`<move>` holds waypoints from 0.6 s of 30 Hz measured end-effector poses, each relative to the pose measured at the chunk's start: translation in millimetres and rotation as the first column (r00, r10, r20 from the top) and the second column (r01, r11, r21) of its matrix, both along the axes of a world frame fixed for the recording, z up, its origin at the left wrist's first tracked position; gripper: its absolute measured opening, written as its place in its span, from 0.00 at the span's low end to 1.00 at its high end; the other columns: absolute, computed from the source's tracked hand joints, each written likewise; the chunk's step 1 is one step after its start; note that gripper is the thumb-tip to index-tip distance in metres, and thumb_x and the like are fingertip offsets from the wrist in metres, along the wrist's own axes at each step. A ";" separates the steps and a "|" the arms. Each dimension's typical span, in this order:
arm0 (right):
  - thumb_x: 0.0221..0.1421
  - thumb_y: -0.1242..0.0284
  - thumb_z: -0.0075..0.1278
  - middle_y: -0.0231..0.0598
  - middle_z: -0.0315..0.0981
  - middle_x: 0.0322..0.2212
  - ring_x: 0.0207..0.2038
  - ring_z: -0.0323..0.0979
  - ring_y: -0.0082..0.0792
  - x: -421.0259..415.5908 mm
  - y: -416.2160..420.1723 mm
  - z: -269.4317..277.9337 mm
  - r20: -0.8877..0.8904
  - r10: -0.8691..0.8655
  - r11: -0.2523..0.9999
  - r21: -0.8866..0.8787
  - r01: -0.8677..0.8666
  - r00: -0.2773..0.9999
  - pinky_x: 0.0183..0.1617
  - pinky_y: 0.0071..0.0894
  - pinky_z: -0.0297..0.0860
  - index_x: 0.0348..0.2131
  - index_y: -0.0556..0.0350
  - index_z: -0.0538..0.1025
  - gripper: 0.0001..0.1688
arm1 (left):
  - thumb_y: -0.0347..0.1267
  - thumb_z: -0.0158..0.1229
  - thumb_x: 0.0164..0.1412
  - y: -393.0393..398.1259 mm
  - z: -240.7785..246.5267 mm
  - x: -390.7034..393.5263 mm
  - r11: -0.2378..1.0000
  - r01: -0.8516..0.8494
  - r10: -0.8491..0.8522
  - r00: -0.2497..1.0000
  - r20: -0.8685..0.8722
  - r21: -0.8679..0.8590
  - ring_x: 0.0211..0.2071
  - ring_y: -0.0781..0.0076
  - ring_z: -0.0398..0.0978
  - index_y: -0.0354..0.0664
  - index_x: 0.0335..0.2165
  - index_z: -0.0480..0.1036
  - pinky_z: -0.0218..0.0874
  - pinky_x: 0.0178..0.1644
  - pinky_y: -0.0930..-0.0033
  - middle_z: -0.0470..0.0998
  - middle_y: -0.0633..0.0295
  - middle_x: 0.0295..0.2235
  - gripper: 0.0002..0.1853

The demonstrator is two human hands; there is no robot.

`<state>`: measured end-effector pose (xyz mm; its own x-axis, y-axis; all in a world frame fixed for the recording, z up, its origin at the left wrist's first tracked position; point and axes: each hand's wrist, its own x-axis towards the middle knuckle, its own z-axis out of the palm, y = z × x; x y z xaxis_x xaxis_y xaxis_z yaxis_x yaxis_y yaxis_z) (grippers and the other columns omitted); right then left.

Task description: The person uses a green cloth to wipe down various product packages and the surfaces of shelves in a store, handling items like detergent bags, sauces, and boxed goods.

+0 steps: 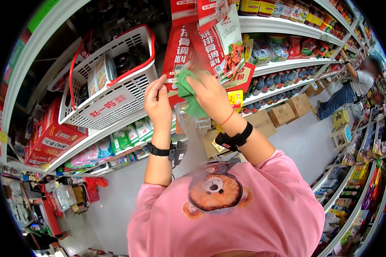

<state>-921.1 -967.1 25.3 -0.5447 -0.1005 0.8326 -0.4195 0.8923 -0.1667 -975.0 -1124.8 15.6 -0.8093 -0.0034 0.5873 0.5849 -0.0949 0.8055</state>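
Note:
Several red seasoning packets (209, 48) hang in a strip before me in the head view. My right hand (210, 93) grips a green cloth (191, 93) against the lower edge of these packets. My left hand (157, 99) is raised just left of the cloth, with its fingertips at the bottom corner of the left packet; whether they pinch it cannot be told. A white plastic basket (115, 102) with a red rim and handle stands on the shelf to the left, holding a stack of packaged goods (103, 75) and a dark round item.
Shelves of jars (267, 6) and bottles (267, 82) run to the right, with cardboard boxes (281, 114) on the floor below. Another person (357, 83) reaches to the shelf farther along, near small stools (341, 135). Red cartons (56, 135) stand at the left.

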 end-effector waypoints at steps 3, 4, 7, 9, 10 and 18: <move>0.39 0.86 0.49 0.46 0.69 0.36 0.41 0.69 0.48 8.2 6.6 -4.9 0.083 0.000 0.998 -0.055 0.004 0.997 0.45 0.40 0.68 0.45 0.58 0.72 0.28 | 0.25 0.49 0.63 6.8 -12.8 -10.0 0.971 0.069 -0.085 0.995 0.061 0.228 0.41 0.78 0.70 0.32 0.44 0.72 0.63 0.45 0.77 0.71 0.59 0.45 0.12; 0.39 0.87 0.49 0.47 0.69 0.37 0.41 0.69 0.48 10.9 7.3 -4.4 0.111 0.024 0.996 -0.090 -0.014 0.994 0.45 0.40 0.68 0.45 0.58 0.72 0.28 | 0.25 0.49 0.63 12.4 -16.7 -12.4 0.933 0.099 -0.122 0.992 0.045 0.345 0.41 0.78 0.70 0.32 0.43 0.72 0.63 0.44 0.77 0.71 0.59 0.45 0.11; 0.38 0.88 0.49 0.48 0.69 0.40 0.43 0.68 0.50 15.4 8.7 0.8 0.134 0.134 0.973 -0.206 -0.105 0.982 0.47 0.40 0.68 0.46 0.59 0.72 0.30 | 0.27 0.50 0.64 27.2 -18.2 -7.8 0.888 0.174 -0.264 0.951 0.163 0.426 0.40 0.78 0.71 0.32 0.38 0.70 0.62 0.47 0.76 0.74 0.61 0.39 0.08; 0.38 0.88 0.49 0.50 0.69 0.42 0.45 0.68 0.51 14.4 9.2 2.2 0.091 0.199 0.959 -0.225 -0.174 0.976 0.48 0.41 0.67 0.47 0.59 0.71 0.30 | 0.28 0.51 0.64 30.5 -31.5 -16.0 0.899 0.306 -0.400 0.865 0.303 0.314 0.38 0.80 0.71 0.34 0.37 0.70 0.62 0.45 0.78 0.75 0.64 0.36 0.07; 0.39 0.88 0.49 0.50 0.69 0.44 0.46 0.68 0.51 10.9 9.5 2.2 0.053 0.222 0.957 -0.205 -0.207 0.974 0.49 0.41 0.67 0.47 0.60 0.71 0.30 | 0.30 0.51 0.65 33.8 -34.0 -16.1 0.913 0.303 -0.384 0.864 0.324 0.274 0.36 0.83 0.70 0.37 0.35 0.68 0.61 0.43 0.80 0.75 0.68 0.32 0.06; 0.43 0.87 0.46 0.57 0.67 0.46 0.48 0.68 0.54 7.4 16.8 -14.7 0.072 -0.004 0.997 -0.076 0.010 0.997 0.51 0.42 0.67 0.48 0.62 0.70 0.28 | 0.36 0.49 0.66 18.9 -17.3 -12.2 0.917 0.195 -0.254 0.958 0.133 0.347 0.35 0.76 0.72 0.41 0.37 0.64 0.68 0.41 0.68 0.73 0.63 0.36 0.10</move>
<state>-913.8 -950.4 10.6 -0.6035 -0.0342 0.7966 -0.3978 0.8788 -0.2636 -987.1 -1106.0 -1.7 -0.8996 0.0223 0.4362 0.3724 -0.4829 0.7926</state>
